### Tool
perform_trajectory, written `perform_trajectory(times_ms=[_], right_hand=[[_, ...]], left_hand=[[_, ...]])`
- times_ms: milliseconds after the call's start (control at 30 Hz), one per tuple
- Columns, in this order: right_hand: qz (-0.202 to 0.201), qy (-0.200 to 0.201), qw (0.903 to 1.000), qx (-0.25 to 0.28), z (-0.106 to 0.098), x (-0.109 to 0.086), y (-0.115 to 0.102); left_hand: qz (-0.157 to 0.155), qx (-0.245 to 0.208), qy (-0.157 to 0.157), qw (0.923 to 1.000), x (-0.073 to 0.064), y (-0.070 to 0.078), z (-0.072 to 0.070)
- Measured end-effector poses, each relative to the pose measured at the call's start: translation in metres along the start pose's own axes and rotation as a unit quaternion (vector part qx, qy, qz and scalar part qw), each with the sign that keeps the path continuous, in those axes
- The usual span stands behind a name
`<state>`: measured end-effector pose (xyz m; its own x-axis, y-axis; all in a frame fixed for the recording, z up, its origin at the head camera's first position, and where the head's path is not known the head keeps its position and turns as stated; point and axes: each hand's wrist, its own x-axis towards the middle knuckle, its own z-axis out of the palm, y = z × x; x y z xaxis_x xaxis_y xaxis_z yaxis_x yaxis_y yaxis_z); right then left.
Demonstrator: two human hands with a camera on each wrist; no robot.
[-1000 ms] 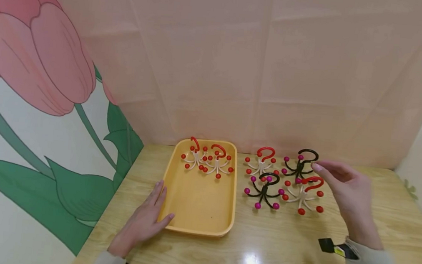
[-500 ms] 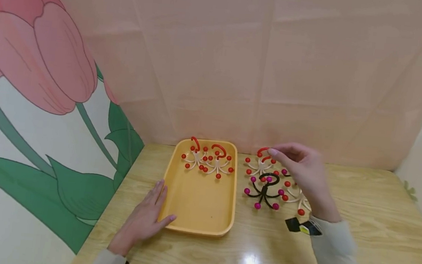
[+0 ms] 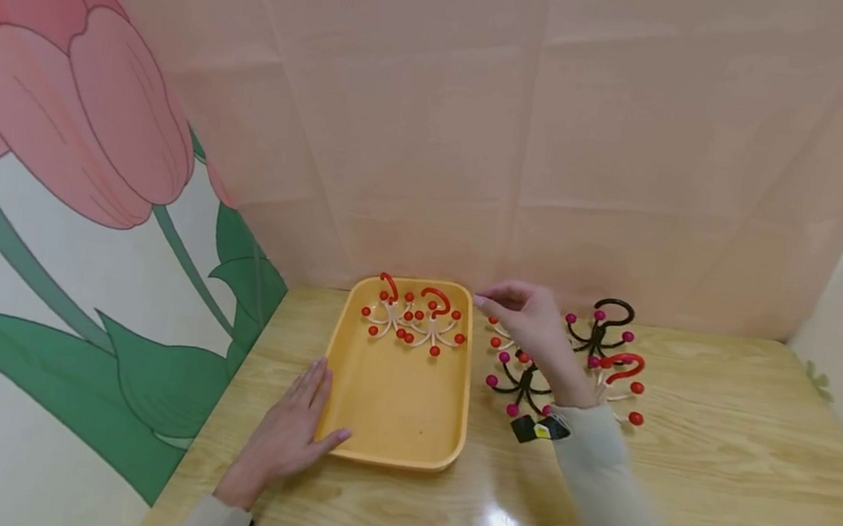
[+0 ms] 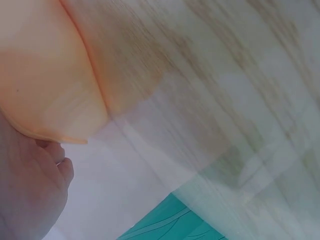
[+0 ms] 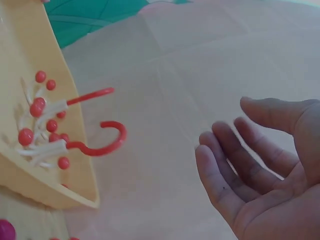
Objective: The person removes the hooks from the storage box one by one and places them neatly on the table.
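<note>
My left hand (image 3: 286,435) rests along the left edge of the yellow tray (image 3: 393,411), fingers straight, thumb over the near corner. Beyond the tray's right rim, my right hand (image 3: 525,322) is raised with thumb and fingers apart and nothing between them, as the right wrist view shows. Two white multi-arm hook hangers with red balls and red hooks, one (image 3: 390,319) beside the other (image 3: 434,328), stand at the tray's far end. My right hand partly hides a third white hanger (image 3: 500,332) on the table.
Right of the tray stand a black hanger (image 3: 525,385) with magenta balls, another black one (image 3: 598,337) behind it, and a white one (image 3: 616,380) with a red hook, partly behind my sleeve. A pink cloth (image 3: 433,130) hangs at the table's back.
My right hand has moved left from over the right-hand hangers to the tray's far right corner, with nothing in it. The left hand and the hangers have stayed in place.
</note>
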<state>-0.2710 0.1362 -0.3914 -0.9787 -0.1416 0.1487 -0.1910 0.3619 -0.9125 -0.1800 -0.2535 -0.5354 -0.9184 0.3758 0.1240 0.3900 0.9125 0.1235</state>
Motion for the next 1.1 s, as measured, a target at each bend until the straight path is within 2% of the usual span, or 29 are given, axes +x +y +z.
perform_trajectory(times_ms=[233, 567, 900, 1100], right_hand=[[0.011, 0.0, 0.9997, 0.021, 0.024, 0.022, 0.008], [0.033, 0.011, 0.9994, 0.006, 0.051, 0.052, 0.026], [0.092, -0.011, 0.9957, -0.003, 0.063, 0.072, 0.044], [0.095, -0.027, 0.995, 0.015, 0.068, 0.078, 0.05]], left_hand=[[-0.001, -0.001, -0.002, 1.0, 0.0, 0.0, -0.002], [-0.004, -0.014, -0.003, 0.9999, -0.001, 0.001, -0.002], [-0.015, -0.019, 0.006, 0.9997, 0.0, 0.002, -0.001], [-0.014, -0.023, 0.009, 0.9996, -0.002, 0.003, 0.0]])
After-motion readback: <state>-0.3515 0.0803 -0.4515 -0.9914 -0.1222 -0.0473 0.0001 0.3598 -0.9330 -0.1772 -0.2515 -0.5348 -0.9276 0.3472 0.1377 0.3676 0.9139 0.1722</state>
